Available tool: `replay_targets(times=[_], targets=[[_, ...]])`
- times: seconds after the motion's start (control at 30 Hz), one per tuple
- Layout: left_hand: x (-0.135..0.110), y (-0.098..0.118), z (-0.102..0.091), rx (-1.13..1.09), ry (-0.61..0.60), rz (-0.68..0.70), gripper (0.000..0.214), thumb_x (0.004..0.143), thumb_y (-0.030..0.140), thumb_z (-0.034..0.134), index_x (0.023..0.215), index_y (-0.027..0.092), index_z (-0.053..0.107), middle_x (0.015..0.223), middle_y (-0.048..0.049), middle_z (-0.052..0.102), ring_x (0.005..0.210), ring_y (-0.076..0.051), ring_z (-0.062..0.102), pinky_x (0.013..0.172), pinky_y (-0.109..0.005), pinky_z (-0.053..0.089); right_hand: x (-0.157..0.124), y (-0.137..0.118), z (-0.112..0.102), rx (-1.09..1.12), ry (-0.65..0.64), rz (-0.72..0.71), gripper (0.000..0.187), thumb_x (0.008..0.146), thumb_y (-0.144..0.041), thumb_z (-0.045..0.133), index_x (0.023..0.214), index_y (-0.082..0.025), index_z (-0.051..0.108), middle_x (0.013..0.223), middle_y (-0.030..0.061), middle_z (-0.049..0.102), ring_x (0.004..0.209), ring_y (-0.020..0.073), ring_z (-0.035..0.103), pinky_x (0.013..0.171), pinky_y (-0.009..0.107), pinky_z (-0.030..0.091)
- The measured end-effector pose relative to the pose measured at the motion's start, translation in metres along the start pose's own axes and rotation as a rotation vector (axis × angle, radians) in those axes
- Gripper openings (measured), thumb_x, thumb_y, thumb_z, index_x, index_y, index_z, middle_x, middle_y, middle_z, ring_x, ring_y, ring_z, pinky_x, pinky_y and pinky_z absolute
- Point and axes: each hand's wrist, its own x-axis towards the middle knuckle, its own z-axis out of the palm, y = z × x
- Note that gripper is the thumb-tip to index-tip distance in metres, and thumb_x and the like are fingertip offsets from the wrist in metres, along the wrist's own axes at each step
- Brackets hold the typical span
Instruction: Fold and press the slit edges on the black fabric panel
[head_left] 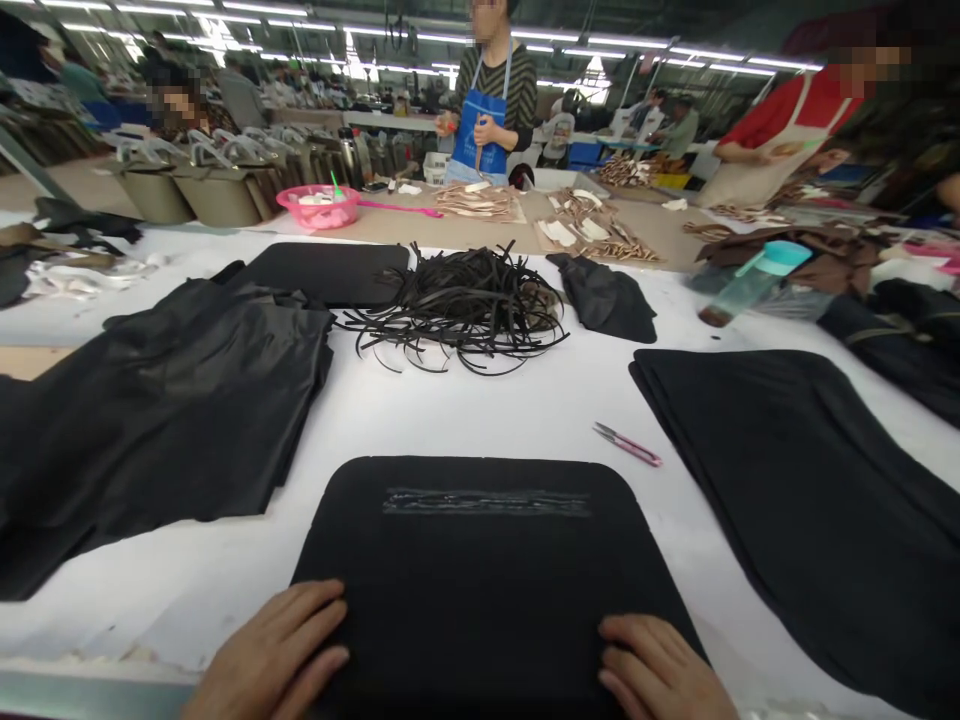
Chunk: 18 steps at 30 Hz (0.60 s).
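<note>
A black panel [480,590] with rounded corners lies flat on the white table in front of me. Pale, streaky lines, perhaps glue, run across it near its far edge. My left hand [274,650] rests on the panel's left side with its fingers stretched over the edge. On the opposite side, my right hand [660,665] lies with its fingers apart on the panel's surface. Both hands touch the panel, and neither is wrapped round anything. Pink-handled thread snips [628,444] lie beyond the panel to the right, away from my hands.
Black sheets [172,400] are piled on the left, more black panels [795,500] on the right. A heap of thin black strips [472,300] lies ahead. Farther off are a pink basin [319,207], a bottle [750,285] and a person in a blue apron [480,130].
</note>
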Motion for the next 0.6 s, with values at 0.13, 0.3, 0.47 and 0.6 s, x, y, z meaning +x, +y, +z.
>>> replay_targets(times=[0.13,0.3,0.47,0.6], targets=[[0.034,-0.013,0.001,-0.04,0.052,-0.156,0.023,0.089,0.037,0.046,0.096,0.026,0.065,0.099,0.0003,0.069,0.09,-0.015,0.064,0.083,-0.021,0.053,0.02,0.015,-0.003,0.044,-0.047,0.174,0.022,0.091,-0.027,0.043,0.091,-0.024,0.064,0.092,0.0033,0.067,0.083,0.0157,0.063,0.073,0.024,0.053],[0.075,-0.039,0.014,-0.049,-0.087,-0.323,0.028,0.089,0.037,0.042,0.1,0.022,0.063,0.108,-0.0053,0.065,0.101,-0.02,0.059,0.091,-0.033,0.05,0.049,0.05,0.005,-0.021,-0.03,0.372,0.025,0.091,-0.033,0.042,0.098,-0.023,0.063,0.104,0.0057,0.065,0.093,0.0207,0.061,0.081,0.034,0.052],[0.107,-0.054,0.023,-0.081,-0.274,-0.389,0.03,0.089,0.025,0.038,0.113,0.018,0.056,0.118,-0.0081,0.057,0.111,-0.022,0.051,0.098,-0.04,0.042,0.071,0.082,0.025,-0.037,-0.134,0.455,0.034,0.091,-0.036,0.038,0.113,-0.021,0.058,0.121,0.0084,0.057,0.104,0.0256,0.056,0.087,0.041,0.048],[0.121,-0.052,0.016,-0.128,-0.366,-0.467,0.031,0.086,0.017,0.041,0.114,0.017,0.052,0.114,-0.0073,0.054,0.106,-0.021,0.049,0.094,-0.035,0.042,0.07,0.108,0.032,-0.039,-0.175,0.458,0.039,0.089,-0.041,0.038,0.119,-0.02,0.052,0.12,0.0096,0.056,0.106,0.0282,0.054,0.087,0.043,0.046]])
